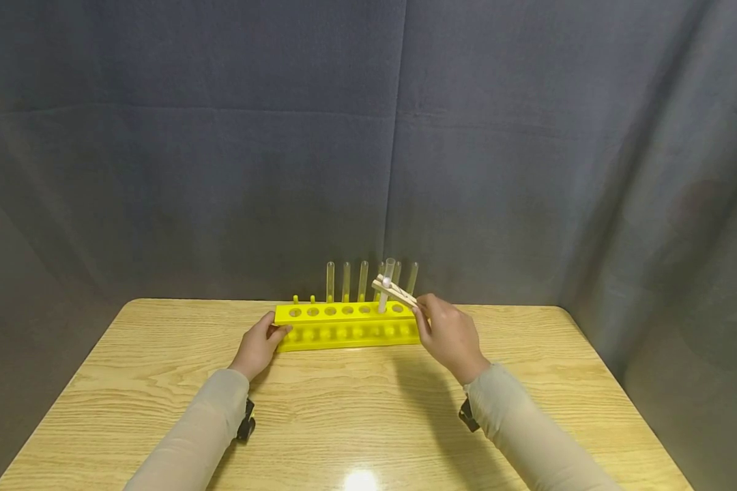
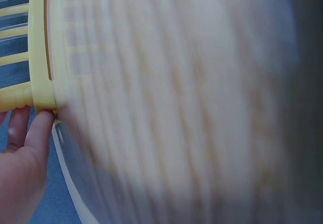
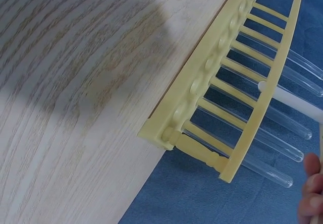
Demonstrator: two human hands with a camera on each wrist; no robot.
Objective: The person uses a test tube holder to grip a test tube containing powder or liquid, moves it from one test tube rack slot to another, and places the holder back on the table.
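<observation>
A yellow test tube rack (image 1: 349,346) stands near the back of the table. My left hand (image 1: 259,346) grips its left end, thumb at the front; in the left wrist view that hand (image 2: 28,153) holds the rack's end (image 2: 43,90). My right hand (image 1: 451,334) holds a wooden test tube clamp (image 1: 399,293) over the rack's right part. The clamp's jaws are round a test tube (image 1: 383,301) with white contents. Its lower end is at a hole in the upper shelf, and in the right wrist view the tube's rounded white tip (image 3: 262,86) shows just below that shelf (image 3: 260,114).
Several clear test tubes (image 1: 347,283) stand upside down along the rack's back row. Two bare yellow pegs (image 1: 295,299) stick up at its left. Behind the wooden table (image 1: 344,409) hangs a grey curtain (image 1: 252,170).
</observation>
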